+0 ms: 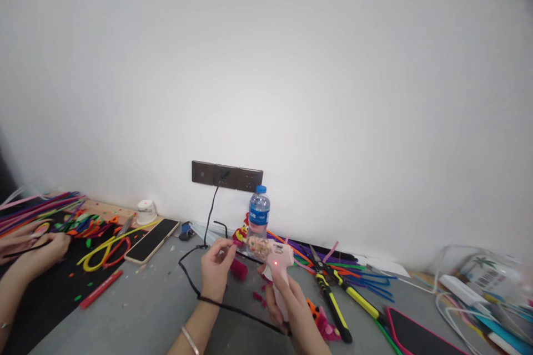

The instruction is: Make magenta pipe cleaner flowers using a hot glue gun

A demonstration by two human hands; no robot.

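Note:
My right hand (293, 308) is wrapped round the handle of a pink glue gun (280, 258) with a small red light lit on its side. Its nozzle points left, toward my left hand (215, 269), whose thumb and forefinger are pinched on a small magenta piece (235, 243). What the piece is made of is hard to make out. A black cord (233, 308) runs across my left wrist toward the gun's handle. Under the gun lie a fuzzy magenta piece (239, 269) and magenta scraps (257, 295).
Behind the gun stands a water bottle (259, 213) beside a red and yellow figure (240, 232). Yellow-black pliers (333, 302), pipe cleaners (375, 282) and a pink-edged phone (416, 333) lie right. Leftward are another phone (153, 240), a red marker (100, 289) and another person's hands (45, 252).

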